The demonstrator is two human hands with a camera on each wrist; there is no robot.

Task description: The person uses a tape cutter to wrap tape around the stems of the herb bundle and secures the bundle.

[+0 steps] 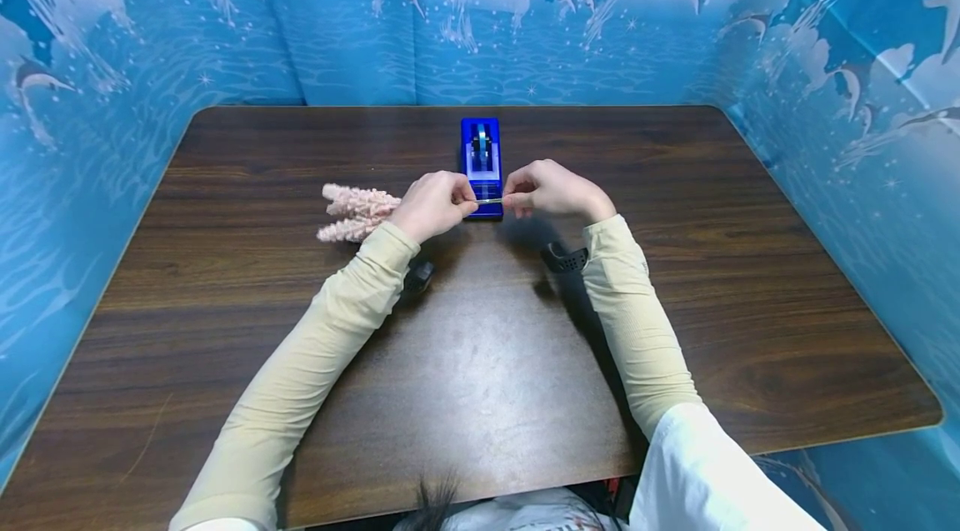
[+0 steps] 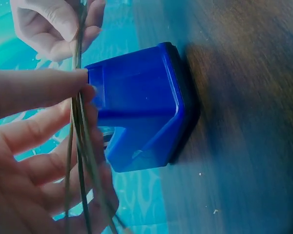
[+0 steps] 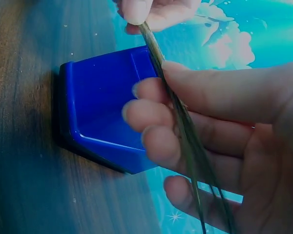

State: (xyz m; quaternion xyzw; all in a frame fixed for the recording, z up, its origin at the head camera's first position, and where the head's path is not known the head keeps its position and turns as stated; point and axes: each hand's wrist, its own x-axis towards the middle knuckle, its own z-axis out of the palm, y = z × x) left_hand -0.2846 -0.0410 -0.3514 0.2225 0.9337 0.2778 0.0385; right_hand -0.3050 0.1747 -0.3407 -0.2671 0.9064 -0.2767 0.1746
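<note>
A thin bundle of green stems [image 1: 490, 201] stretches between both hands, level across the front end of a blue tape dispenser [image 1: 482, 175]. My left hand [image 1: 435, 204] pinches the bundle between thumb and index finger; in the left wrist view the loose stems [image 2: 81, 161] fan out below that pinch. My right hand [image 1: 553, 187] pinches it a short way to the right, and in the right wrist view the stem ends [image 3: 193, 156] run along its curled fingers. Fluffy pale pink flower sprays [image 1: 362, 202] show left of my left hand, partly hidden by it.
The tape dispenser stands on a dark wood-grain table [image 1: 480, 398], with a roll of tape [image 1: 481, 143] in its back part. Dark straps with wrist cameras sit below both wrists. A blue curtain [image 1: 480, 31] printed with dolphins hangs behind the table and along its sides.
</note>
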